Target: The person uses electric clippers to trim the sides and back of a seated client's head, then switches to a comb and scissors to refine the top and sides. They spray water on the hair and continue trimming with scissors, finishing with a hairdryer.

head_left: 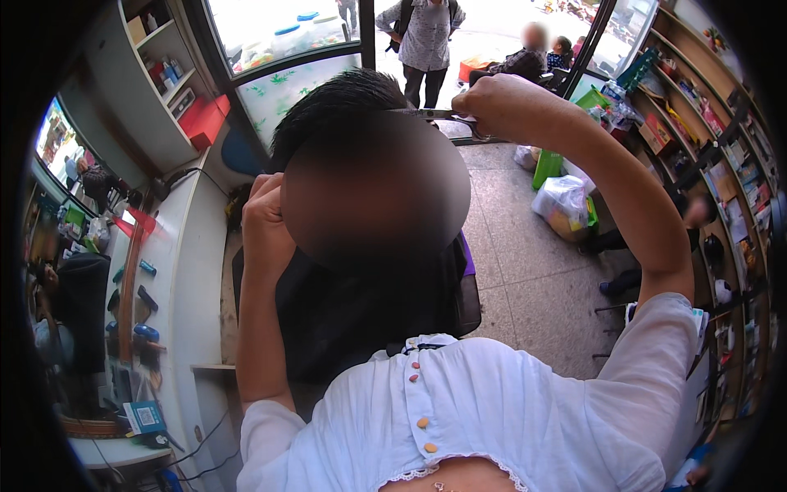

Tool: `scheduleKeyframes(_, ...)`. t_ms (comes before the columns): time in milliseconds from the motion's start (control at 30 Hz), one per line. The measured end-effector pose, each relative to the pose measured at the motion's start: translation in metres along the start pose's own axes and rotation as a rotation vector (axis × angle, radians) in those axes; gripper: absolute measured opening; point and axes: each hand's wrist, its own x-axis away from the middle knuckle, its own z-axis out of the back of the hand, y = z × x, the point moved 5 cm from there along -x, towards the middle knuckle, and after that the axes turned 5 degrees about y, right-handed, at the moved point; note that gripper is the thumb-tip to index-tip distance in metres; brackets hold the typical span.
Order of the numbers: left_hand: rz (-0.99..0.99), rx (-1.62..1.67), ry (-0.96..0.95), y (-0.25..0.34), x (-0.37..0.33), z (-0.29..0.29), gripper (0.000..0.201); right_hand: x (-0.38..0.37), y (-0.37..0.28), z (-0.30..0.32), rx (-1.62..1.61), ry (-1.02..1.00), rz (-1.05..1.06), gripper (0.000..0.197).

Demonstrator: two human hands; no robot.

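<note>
A seated person with short dark hair (328, 102) is in front of me, draped in a black cape (361, 316). My right hand (512, 107) is raised at the right side of the head, closed round the handles of metal scissors (467, 123). Their blades point left and lie against the edge of the hair. On the other side of the head is my left hand (266, 211), its fingers curled in by the temple. Whatever those fingers may hold is hidden by the blurred area.
At left, a white counter (184, 271) runs below a mirror, with hair tools such as a blue hair dryer (146, 332) on it. Bags (564, 201) stand on the tiled floor at right, before filled shelves (705, 123). A standing person (425, 41) is at the doorway.
</note>
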Motion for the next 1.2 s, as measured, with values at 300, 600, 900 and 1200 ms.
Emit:
scheduleKeyframes(300, 0.200, 0.268, 0.190, -0.024, 0.001, 0.013, 0.021, 0.006, -0.030, 0.023, 0.046, -0.082, 0.032, 0.035)
scheduleKeyframes(600, 0.344, 0.297, 0.282, -0.062, 0.014, 0.014, 0.022, 0.006, -0.029, 0.036, 0.142, -0.177, -0.008, 0.044)
scheduleKeyframes(900, 0.239, 0.390, 0.216, -0.062, 0.031, -0.009, 0.021, -0.012, -0.027, 0.044, 0.264, 0.079, 0.105, 0.030)
scheduleKeyframes(1200, 0.157, 0.434, 0.243, -0.056, 0.041, -0.017, 0.021, -0.017, -0.085, 0.066, 0.414, -0.191, 0.254, 0.010)
